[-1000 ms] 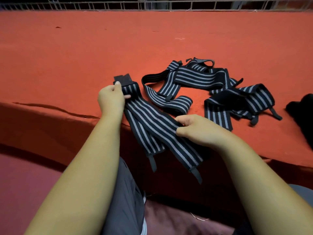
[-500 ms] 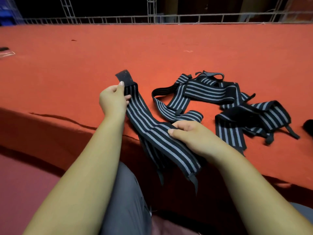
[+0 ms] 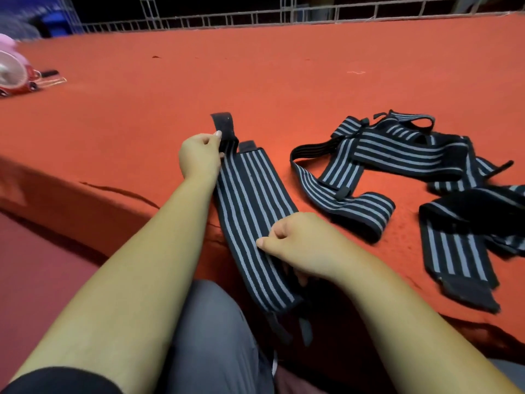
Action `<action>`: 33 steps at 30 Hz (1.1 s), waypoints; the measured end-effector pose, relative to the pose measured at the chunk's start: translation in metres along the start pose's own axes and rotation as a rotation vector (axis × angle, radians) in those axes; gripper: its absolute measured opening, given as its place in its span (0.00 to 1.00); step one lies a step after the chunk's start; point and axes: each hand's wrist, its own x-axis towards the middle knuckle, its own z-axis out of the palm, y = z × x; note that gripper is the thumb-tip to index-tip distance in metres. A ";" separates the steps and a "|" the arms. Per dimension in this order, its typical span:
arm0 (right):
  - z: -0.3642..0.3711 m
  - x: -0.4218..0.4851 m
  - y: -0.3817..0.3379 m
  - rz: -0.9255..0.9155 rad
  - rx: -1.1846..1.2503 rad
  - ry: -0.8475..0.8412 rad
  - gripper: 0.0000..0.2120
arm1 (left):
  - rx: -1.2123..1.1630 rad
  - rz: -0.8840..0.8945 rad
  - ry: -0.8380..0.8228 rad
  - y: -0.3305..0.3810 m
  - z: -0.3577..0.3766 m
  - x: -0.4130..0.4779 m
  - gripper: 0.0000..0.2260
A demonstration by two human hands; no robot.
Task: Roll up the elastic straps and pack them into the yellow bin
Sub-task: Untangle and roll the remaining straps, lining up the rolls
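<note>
Two hands hold one black-and-grey striped elastic strap [image 3: 250, 211] stretched over the edge of the bench [image 3: 255, 81]. Nearest, the right hand [image 3: 295, 243] grips the strap's lower part with curled fingers and the thumb pressed on top; the strap's tails hang below it. Farther up, the left hand [image 3: 199, 157] pinches the black tab end. Right of both hands, more striped straps [image 3: 397, 157] lie tangled on the red cover. Far beyond and left of the left hand sits a blurred pink fan [image 3: 11, 72].
</note>
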 end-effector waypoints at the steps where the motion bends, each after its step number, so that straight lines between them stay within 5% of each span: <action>1: 0.000 0.001 -0.001 -0.001 -0.038 -0.010 0.22 | -0.006 -0.008 -0.015 -0.004 0.002 0.000 0.18; 6: 0.001 0.007 -0.003 0.002 -0.160 -0.028 0.22 | 0.137 -0.035 -0.098 -0.038 0.014 0.014 0.13; 10: -0.001 0.005 -0.005 0.016 -0.125 -0.011 0.22 | 0.153 -0.080 -0.058 -0.083 0.028 0.057 0.46; 17: -0.021 -0.003 0.003 0.079 0.120 0.238 0.17 | 0.392 0.091 -0.334 0.012 -0.013 -0.050 0.25; 25: -0.046 -0.023 0.040 0.107 0.054 0.681 0.12 | 0.691 0.190 -0.761 0.061 -0.016 -0.121 0.29; 30: -0.055 -0.040 0.057 0.126 -0.053 0.849 0.02 | 0.768 0.218 -0.708 0.047 -0.016 -0.149 0.21; 33: -0.054 -0.046 0.070 0.242 -0.237 0.715 0.22 | 0.697 0.255 -0.634 0.046 -0.013 -0.158 0.19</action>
